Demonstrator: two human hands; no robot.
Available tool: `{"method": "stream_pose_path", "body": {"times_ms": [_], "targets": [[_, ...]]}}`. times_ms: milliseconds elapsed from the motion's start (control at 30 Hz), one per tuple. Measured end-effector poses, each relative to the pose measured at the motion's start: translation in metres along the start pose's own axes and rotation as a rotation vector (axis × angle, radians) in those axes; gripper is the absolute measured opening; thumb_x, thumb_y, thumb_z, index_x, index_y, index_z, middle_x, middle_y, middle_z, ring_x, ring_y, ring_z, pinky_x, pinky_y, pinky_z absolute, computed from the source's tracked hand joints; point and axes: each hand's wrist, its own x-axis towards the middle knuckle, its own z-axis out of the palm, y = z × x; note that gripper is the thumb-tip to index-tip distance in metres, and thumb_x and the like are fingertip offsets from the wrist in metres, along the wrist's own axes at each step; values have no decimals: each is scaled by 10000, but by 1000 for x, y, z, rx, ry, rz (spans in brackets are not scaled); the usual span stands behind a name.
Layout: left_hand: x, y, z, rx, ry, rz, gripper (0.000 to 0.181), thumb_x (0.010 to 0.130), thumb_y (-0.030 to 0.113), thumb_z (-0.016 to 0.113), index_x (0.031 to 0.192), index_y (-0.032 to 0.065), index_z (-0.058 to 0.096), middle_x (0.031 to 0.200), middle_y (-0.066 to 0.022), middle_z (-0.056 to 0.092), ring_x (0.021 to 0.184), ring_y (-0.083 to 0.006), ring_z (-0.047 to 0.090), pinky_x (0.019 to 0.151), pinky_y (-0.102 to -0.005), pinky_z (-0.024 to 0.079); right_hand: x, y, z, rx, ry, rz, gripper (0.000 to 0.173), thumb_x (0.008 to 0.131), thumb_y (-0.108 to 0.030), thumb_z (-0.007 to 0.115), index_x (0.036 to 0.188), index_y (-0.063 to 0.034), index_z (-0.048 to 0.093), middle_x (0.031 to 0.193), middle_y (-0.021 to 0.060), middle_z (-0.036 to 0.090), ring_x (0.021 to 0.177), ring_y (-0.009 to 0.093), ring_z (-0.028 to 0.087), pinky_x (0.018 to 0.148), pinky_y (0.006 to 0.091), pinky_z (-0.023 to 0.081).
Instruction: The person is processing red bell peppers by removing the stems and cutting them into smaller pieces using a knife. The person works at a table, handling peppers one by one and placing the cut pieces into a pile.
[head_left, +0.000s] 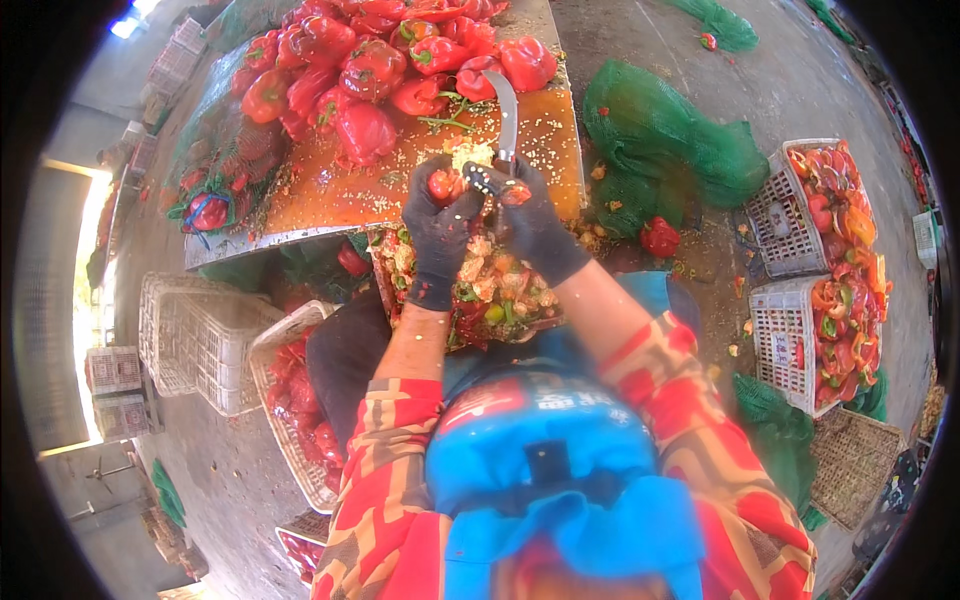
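Observation:
My left hand (444, 225), in a dark glove, grips a red bell pepper (445, 185). A pale seed core (472, 154) shows just beyond it. In my right hand (538, 221), also gloved, is a curved knife (507, 112) with its blade pointing away from me. Seeds cling to the gloved fingertips where the hands meet. A small red piece (516, 196) shows at my right fingers; whether it is pepper cannot be told. Below both hands, a container holds pepper cores and scraps (504, 289). Whole red bell peppers (367, 71) are heaped on the table ahead.
Seeds dot the orange tabletop (322, 191). A net sack of peppers (225, 161) lies at its left. Crates of cut peppers (787, 337) stand right, near green netting (667, 142). To the left are a crate of red peppers (300, 397) and stacked white crates (210, 337).

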Motion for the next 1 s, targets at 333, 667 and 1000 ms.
{"method": "stream_pose_path", "body": {"times_ms": [333,667,1000], "targets": [[12,35,-19,248,-189,-30,307,713,5,662,1006,-15,571,873,-40,594,789,-110,558,715,-262,485,8,1,-3,-65,-51,-187,201,797,-100,712,941,-47,583,775,-15,594,582,43,508,462,203,377],[-6,-6,9,629,13,330,335,670,64,734,977,39,603,823,-126,591,741,-307,597,675,-340,486,21,57,-22,92,152,-440,67,857,-65,596,881,-53,534,838,54,594,707,163,613,624,299,541],[-5,65,-98,-301,217,22,333,745,6,672,1065,35,586,864,-67,627,666,-154,636,625,-264,546,21,26,-14,-551,170,-252,201,813,-33,656,999,-59,584,705,-5,546,607,126,564,545,266,465]]}}
